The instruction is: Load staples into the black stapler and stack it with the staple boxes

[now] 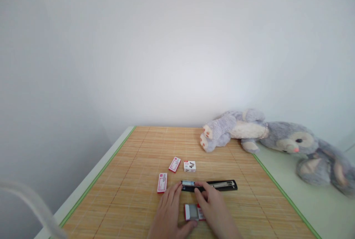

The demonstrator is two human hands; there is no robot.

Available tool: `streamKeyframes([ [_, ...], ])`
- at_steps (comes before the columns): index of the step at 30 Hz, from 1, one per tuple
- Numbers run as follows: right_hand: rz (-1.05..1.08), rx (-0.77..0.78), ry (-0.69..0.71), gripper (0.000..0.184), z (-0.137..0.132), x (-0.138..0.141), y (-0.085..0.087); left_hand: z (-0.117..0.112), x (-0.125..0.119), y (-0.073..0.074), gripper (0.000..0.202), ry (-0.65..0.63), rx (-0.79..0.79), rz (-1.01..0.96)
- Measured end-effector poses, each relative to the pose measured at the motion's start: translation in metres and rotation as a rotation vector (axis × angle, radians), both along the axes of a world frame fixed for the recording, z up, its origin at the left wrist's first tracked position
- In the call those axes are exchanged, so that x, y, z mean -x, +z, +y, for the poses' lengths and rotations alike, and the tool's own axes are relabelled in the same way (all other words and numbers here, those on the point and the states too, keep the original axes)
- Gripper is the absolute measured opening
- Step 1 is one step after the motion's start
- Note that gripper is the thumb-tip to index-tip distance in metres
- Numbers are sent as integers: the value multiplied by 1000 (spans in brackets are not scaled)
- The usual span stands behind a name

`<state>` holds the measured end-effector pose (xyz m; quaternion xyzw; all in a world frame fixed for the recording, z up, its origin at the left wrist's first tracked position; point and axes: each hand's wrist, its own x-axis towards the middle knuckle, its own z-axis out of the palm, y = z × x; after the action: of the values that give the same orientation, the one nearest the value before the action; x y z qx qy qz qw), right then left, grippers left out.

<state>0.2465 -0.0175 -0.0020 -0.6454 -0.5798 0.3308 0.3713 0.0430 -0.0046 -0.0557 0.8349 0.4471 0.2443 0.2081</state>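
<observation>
A black stapler (222,185) lies lengthwise across the mat, its metal insides exposed. My left hand (169,211) lies with fingers stretched out, fingertips against the stapler's left end. Its thumb reaches to the near edge of an opened small box (191,212), which shows a grey inside and a red edge. My right hand (215,207) has its thumb and index finger bent onto the middle of the stapler; the other fingers are curled under and partly hidden. Whether a small piece sits between the right fingertips cannot be made out.
Two flat red-and-white boxes (162,183) lie left and beyond the stapler. Near them stands a white box with a black picture (189,166). A grey plush toy (249,130) stretches along the back right. Beneath is a green-edged bamboo mat (133,194); a blurred pale curved thing (30,202) crosses lower left.
</observation>
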Motion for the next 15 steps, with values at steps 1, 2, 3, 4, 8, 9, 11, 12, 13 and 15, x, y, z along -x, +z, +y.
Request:
streamKeyframes([
  [1, -3, 0, 0, 40, 4, 6, -2, 1, 0, -2, 96, -2, -6, -1],
  [2, -9, -1, -9, 39, 8, 11, -4, 2, 0, -4, 96, -3, -10, 0],
  [3, -13, -3, -27, 37, 10, 15, -7, 3, 0, -6, 96, -3, -12, 1],
  [4, -15, -7, -52, 36, 12, 19, -9, 4, 1, -7, 96, -4, -11, 3],
  [8, -34, -46, -130, 29, 19, 27, -11, 7, 3, -6, 97, -12, 16, 11],
  [9, -47, -60, -122, 28, 21, 29, -9, 7, 3, -5, 97, -13, 26, 10],
  [11, -73, -88, -84, 25, 25, 32, -2, 6, 2, -1, 96, -16, 47, -3],
  [12, -81, -97, -58, 24, 27, 32, 3, 5, 1, 3, 96, -12, 59, -11],
  [13, -87, -102, -32, 22, 28, 31, 9, 3, 1, 7, 95, -3, 74, -19],
  [15, -104, -101, 23, 18, 26, 25, 23, -1, 1, 18, 89, 26, 104, -33],
])
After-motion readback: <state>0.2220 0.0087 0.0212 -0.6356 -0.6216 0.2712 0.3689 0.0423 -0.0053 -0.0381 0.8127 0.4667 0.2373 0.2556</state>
